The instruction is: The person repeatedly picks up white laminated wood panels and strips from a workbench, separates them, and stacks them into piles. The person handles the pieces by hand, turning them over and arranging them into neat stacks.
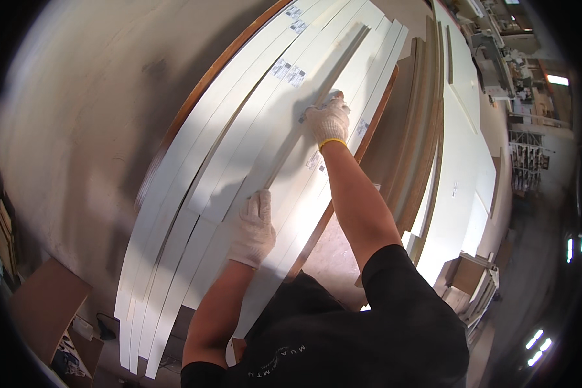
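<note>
A long, narrow white strip [344, 58] lies lengthwise on top of several white boards. My left hand [255, 231], in a knitted off-white glove, closes around the near end of this strip, fingers pointing away from me. Farther along, my right hand [330, 123] is bent over the strip in a similar glove with a yellow cuff. Its fingers are curled. A small brown patch shows at the fingertips, and I cannot make out whether it is a held object. The white boards [239, 139] lie side by side beneath both hands, and some carry small printed labels [288, 72].
A brown wooden edge [194, 100] runs along the boards' left side. To the right stand long brown boards [415, 142] and a large white panel [462, 161]. A brown cabinet [50, 310] is at lower left. Shelving [529, 155] stands at far right.
</note>
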A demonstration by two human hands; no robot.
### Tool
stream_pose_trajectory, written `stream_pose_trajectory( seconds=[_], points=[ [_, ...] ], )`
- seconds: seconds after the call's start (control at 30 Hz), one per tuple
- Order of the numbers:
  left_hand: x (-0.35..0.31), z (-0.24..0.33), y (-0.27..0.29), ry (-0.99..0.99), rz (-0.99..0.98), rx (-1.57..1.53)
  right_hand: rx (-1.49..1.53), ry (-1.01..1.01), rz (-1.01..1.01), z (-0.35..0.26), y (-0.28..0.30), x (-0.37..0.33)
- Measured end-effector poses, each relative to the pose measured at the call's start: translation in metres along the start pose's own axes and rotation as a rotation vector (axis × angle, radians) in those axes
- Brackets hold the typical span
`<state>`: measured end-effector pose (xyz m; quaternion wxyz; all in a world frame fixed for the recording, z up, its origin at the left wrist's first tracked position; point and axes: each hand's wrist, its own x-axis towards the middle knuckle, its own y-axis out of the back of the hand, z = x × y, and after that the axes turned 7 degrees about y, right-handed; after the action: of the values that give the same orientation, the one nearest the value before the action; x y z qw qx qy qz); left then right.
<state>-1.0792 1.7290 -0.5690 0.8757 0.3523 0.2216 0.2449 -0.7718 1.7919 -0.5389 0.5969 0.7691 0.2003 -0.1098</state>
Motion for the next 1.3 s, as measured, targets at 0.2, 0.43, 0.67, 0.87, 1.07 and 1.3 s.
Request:
stream_pose_trajectory(
  seconds=[0.2, 0.43, 0.67, 0.87, 1.07, 1.3],
  points=[
    [0.017, -0.023, 0.026, -0.014, 0.135, 0.199, 0.026, 0.086, 0.001, -0.030, -0.016, 0.015],
    [-0.002, -0.007, 0.030, -0.034, 0.145, 0.188, 0.072, 0.104, 0.013, 0.009, -0.004, 0.011],
    [-0.016, 0.005, -0.012, -0.087, 0.174, 0.244, -0.279, 0.201, -0.041, 0.044, -0.007, 0.010],
    [0.001, 0.004, 0.000, -0.100, 0.246, 0.238, -0.169, 0.383, -0.182, 0.045, -0.018, 0.004],
    [-0.002, -0.220, -0.270, -0.039, 0.410, 0.086, -0.374, 0.783, -0.329, 0.229, -0.280, 0.057],
    [-0.085, -0.417, -0.603, -0.125, 0.389, -0.022, -0.241, 0.901, -0.342, 0.376, -0.568, 0.094]
  ],
)
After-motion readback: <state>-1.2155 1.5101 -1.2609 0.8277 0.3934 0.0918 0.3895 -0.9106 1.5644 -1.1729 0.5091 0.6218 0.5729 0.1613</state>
